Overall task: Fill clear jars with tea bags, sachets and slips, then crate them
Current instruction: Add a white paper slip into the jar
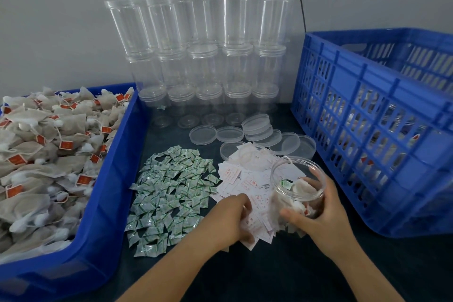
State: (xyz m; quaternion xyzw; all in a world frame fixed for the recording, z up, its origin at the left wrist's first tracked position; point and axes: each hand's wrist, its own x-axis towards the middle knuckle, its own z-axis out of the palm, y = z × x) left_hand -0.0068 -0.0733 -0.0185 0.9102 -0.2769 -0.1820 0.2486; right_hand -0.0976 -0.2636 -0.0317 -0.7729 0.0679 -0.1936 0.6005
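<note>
My right hand (318, 213) grips an open clear jar (297, 179) on the table; the jar holds several tea bags and a green-white sachet. My left hand (232, 218) rests on the pile of white paper slips (245, 184) beside the jar, fingers curled down onto the slips. Whether it pinches one slip I cannot tell. Left of the slips lies a spread of green-white sachets (169, 193). A blue tray (115, 179) at the left is heaped with tea bags (44, 154) with red tags.
Empty clear jars (208, 56) are stacked in three tiers against the wall. Loose clear lids (257, 130) lie in front of them. A blue slatted crate (382, 115) stands at the right with filled jars inside. A black cable hangs down the wall.
</note>
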